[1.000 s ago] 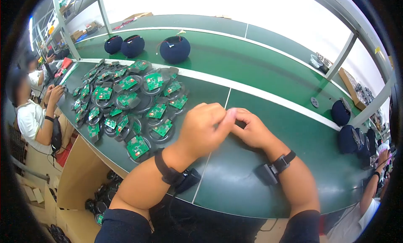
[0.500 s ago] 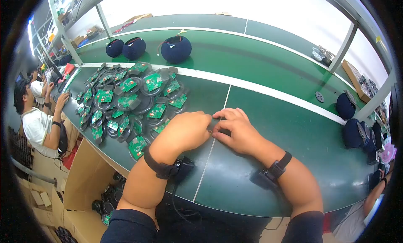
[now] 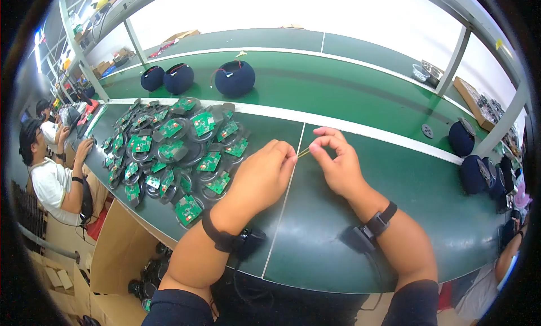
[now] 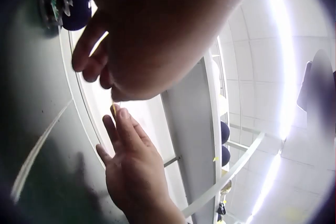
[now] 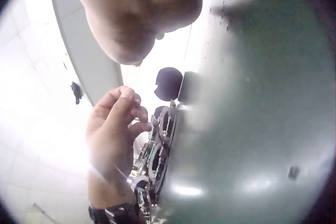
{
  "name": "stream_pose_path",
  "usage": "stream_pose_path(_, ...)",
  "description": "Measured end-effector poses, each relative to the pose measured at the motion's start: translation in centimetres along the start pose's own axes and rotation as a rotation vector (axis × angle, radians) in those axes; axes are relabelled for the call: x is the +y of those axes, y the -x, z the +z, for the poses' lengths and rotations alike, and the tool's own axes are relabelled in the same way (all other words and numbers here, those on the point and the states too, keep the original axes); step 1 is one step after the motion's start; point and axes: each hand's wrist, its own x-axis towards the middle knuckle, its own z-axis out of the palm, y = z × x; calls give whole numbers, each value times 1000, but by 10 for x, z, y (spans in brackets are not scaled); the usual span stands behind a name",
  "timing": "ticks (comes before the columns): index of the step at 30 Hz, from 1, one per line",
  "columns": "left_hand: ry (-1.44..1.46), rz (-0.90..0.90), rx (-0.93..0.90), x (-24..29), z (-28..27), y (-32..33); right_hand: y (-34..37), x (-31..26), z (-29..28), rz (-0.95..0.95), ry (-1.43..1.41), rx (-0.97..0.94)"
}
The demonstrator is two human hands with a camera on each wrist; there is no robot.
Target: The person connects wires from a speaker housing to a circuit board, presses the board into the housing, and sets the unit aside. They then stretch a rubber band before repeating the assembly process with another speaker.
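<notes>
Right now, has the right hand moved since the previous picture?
Yes, rightward: then the right hand overlapped the white table seam; now its fingertips lie right of it.

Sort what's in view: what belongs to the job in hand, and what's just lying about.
In the job: thin yellowish strand, left grip, right grip.

Apparently just lying about: piled circuit boards, navy round shells, loose dark disc, cardboard box.
</notes>
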Motion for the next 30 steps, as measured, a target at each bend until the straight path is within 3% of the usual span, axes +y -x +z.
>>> stream_pose_path(2,-54,69,177,13,1,1,-6,10,-3,10,-156,135)
stream_pose_path(6,-152,70,153,27,-4,8,-8,2,-5,77,-351,177)
stream_pose_path(8,-267,259,405,34,-6,8,-16,25,-7,93,-386,225)
stream_pose_path(9,-247,291,396,24,-6,8,-20,22,-8,110,-418,279)
stream_pose_path(14,-186,251,479,6,-1,-2,-19,10,-23,291,-398,527)
stream_pose_path(16,-182,220,301,-11,4,-3,-18,26,-31,270,-318,330)
stream_pose_path(17,-93,221,300,-13,9,-4,-17,31,-34,270,-318,331)
stream_pose_path(18,-93,222,298,-14,14,-4,-15,31,-36,267,-44,78)
stream_pose_path(19,-67,132,163,-15,18,-3,-14,31,-37,257,229,-175)
stream_pose_path(20,-41,40,28,-16,23,-1,-11,28,-35,258,226,-173)
stream_pose_path(22,-68,13,-15,-21,33,-1,-4,20,-29,-5,591,-216)
stream_pose_path(24,-75,33,-38,-25,38,-3,-5,20,-29,17,579,-251)
stream_pose_path(30,-42,31,34,-27,51,-8,1,24,-15,-145,498,-202)
